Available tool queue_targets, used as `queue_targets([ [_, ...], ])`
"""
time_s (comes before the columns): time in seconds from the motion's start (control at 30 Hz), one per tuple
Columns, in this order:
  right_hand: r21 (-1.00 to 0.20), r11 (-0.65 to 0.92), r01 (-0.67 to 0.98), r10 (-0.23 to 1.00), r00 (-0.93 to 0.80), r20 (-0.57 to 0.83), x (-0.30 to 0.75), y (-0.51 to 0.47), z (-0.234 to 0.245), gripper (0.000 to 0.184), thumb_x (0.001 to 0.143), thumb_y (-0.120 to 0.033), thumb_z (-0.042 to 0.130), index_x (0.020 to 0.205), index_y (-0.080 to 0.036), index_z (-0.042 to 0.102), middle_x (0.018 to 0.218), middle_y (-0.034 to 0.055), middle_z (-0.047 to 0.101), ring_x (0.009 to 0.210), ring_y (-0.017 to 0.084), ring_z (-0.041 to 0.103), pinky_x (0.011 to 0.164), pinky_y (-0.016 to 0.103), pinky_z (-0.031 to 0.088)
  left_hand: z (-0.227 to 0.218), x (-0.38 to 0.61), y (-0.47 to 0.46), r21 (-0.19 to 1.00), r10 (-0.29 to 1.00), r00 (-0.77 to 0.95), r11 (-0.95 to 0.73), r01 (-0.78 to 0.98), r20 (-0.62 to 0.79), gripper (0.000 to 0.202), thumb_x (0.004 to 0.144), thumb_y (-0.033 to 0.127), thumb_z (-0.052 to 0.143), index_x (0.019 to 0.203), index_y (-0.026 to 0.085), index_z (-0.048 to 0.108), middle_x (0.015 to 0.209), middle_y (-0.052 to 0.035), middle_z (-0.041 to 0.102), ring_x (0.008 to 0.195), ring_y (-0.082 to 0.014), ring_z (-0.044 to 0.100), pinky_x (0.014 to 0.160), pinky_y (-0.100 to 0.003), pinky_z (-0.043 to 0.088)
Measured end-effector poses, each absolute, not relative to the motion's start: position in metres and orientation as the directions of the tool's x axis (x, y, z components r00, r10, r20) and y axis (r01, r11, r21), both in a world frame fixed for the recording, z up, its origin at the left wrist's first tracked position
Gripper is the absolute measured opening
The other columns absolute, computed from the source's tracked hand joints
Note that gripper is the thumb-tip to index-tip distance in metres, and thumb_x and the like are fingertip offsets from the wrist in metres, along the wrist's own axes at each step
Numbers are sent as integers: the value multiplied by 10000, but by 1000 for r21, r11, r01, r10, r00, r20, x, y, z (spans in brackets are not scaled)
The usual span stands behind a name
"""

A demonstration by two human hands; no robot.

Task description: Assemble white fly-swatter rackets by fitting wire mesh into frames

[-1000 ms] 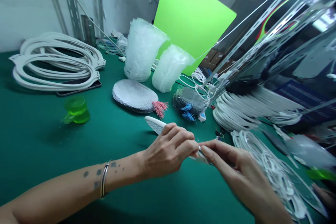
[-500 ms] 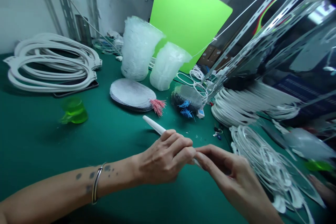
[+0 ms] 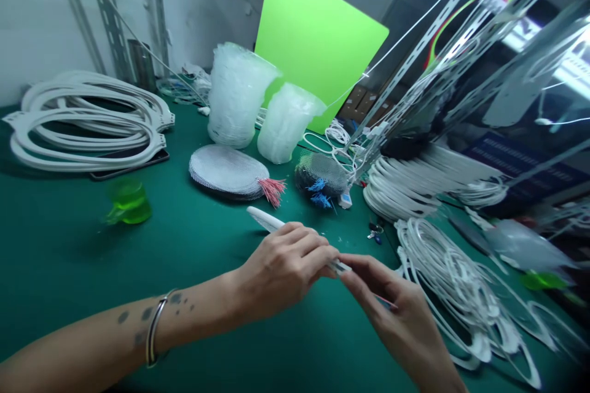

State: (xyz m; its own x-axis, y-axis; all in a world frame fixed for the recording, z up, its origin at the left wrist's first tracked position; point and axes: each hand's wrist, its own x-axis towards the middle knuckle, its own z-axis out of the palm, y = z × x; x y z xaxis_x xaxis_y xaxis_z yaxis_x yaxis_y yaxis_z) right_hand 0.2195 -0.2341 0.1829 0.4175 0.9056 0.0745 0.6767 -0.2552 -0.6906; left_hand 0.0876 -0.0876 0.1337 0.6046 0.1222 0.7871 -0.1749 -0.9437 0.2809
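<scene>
My left hand (image 3: pixel 288 267) is closed around a white plastic piece (image 3: pixel 263 219), seen nearly edge-on, probably one of the oval frames. Its far end sticks out beyond my knuckles, and its slotted near end shows by my index finger. My right hand (image 3: pixel 391 307) pinches with thumb and fingers right at that near end. A thin pink wire (image 3: pixel 386 303) runs across the inside of the right hand; its tip is hidden at the fingertips. Ahead lies a stack of oval mesh sheets (image 3: pixel 228 172) with a bunch of pink wires (image 3: pixel 273 189) on its edge.
White oval frames (image 3: pixel 83 163) lie at left over a dark phone, behind a green tape dispenser (image 3: pixel 131 201). Two wrapped translucent stacks (image 3: pixel 237 98) stand before a green board (image 3: pixel 318 43). Dark mesh (image 3: pixel 322 169) with blue wires, keys (image 3: pixel 375 233) and piled white frames (image 3: pixel 454 282) sit rightward.
My right hand has shifted slightly down and left, showing the slotted end and the pink wire. The left hand still grips the white piece. The whole view has tilted a little.
</scene>
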Motion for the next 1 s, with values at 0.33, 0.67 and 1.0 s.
queue_targets([
  [0.33,-13,-119,993,812,105,574,215,-226,167,187,937,-245,547,1081,-203,659,894,23,757,640,144,702,672,209,509,136,92,-73,254,76,659,-951,-178,748,176,951,92,384,996,124,551,867,-64,623,810,-182,569,782,-338,434],
  [0.67,-63,-109,992,812,126,569,223,-217,173,157,915,-245,582,1048,-233,665,832,-15,755,593,122,687,618,188,498,133,102,-69,243,87,563,-947,-208,822,176,961,127,398,1009,117,567,855,-65,651,783,-176,577,745,-340,422],
  [1.0,-659,-305,688,943,315,-107,251,-208,224,339,888,-483,557,1117,-279,701,999,9,742,909,209,692,716,232,550,136,110,-64,270,130,452,-927,-260,882,117,986,195,470,925,155,562,926,-44,651,909,-135,602,957,-342,471],
])
